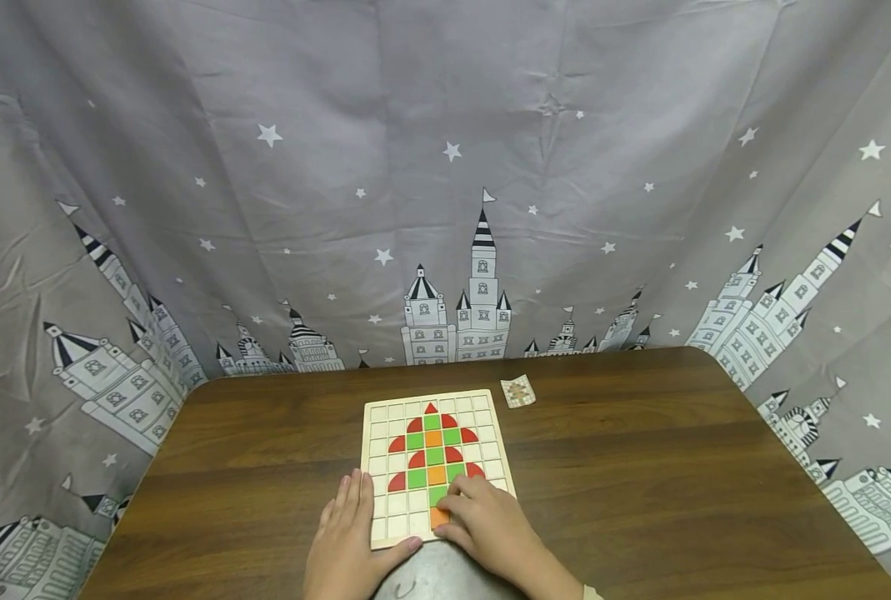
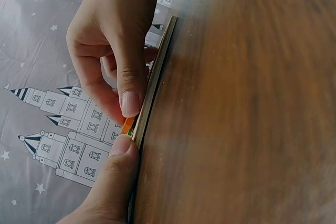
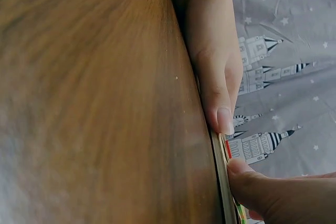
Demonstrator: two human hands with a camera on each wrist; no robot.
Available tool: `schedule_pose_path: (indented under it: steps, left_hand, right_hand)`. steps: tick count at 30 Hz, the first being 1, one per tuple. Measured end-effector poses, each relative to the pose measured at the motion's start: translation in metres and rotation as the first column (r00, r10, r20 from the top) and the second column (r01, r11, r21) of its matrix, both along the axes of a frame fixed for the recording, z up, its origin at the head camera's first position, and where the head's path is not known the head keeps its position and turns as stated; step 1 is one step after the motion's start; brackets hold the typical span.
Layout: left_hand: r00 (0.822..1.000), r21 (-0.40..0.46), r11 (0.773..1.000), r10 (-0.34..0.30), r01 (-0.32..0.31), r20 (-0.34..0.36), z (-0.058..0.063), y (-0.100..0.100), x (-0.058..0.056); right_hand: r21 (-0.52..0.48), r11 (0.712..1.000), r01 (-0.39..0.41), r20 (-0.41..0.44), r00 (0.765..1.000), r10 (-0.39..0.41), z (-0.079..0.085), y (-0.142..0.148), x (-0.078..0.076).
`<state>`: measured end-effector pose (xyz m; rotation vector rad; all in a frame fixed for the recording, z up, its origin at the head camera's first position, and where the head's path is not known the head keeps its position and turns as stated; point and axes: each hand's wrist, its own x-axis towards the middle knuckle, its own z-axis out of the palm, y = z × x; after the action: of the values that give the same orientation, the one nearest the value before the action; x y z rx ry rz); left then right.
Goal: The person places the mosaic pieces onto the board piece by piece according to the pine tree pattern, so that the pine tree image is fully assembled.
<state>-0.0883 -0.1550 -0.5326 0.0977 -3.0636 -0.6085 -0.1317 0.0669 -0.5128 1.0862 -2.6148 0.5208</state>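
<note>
A light wooden grid board (image 1: 381, 417) lies on the table, with red, green and orange tiles set in a tree-like pattern. My left hand (image 1: 347, 537) rests along its lower left edge, fingers straight, thumb stretched along the front edge. Over the lower right part of the board, my right hand (image 1: 493, 527) pinches an orange square tile (image 1: 438, 517) in the bottom row, just below a green tile (image 1: 436, 496). In the left wrist view the orange tile (image 2: 126, 126) shows edge-on under the right fingertips, with the left thumb (image 2: 121, 148) close by. The right hand covers several cells.
A small pattern card (image 1: 518, 392) lies on the brown wooden table (image 1: 640, 467), behind the board's right corner. A grey curtain (image 1: 325, 200) printed with castles and stars hangs behind the table. A grey rounded surface (image 1: 433, 575) shows at the front edge, between the hands.
</note>
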Motion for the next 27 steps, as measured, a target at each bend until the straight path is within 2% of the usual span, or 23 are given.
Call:
schedule_pose_path:
  steps: [6, 17, 20, 27]
  left_hand:
    - [1.000, -0.005, 1.000, -0.001, 0.001, -0.014, -0.0013, 0.0000, 0.0006]
    - [0.999, -0.008, 1.000, -0.004, 0.004, -0.032, -0.0029, -0.0005, -0.0005]
    - [1.000, -0.007, 1.000, -0.005, 0.005, -0.029, -0.0030, -0.0005, -0.0004]
    - [1.000, -0.002, 1.000, -0.005, 0.005, -0.017, -0.0031, -0.0006, -0.0004]
  right_hand:
    - [-0.053, 0.998, 0.023, 0.074, 0.997, -0.019, -0.0004, -0.0010, 0.0000]
    - [-0.123, 0.989, 0.076, 0.214, 0.976, -0.049, 0.0026, -0.0032, 0.0005]
    - [-0.118, 0.990, 0.078, 0.231, 0.972, -0.049, 0.0033, -0.0031, 0.0007]
    - [-0.097, 0.994, 0.059, 0.197, 0.980, -0.039, 0.0041, -0.0021, 0.0021]
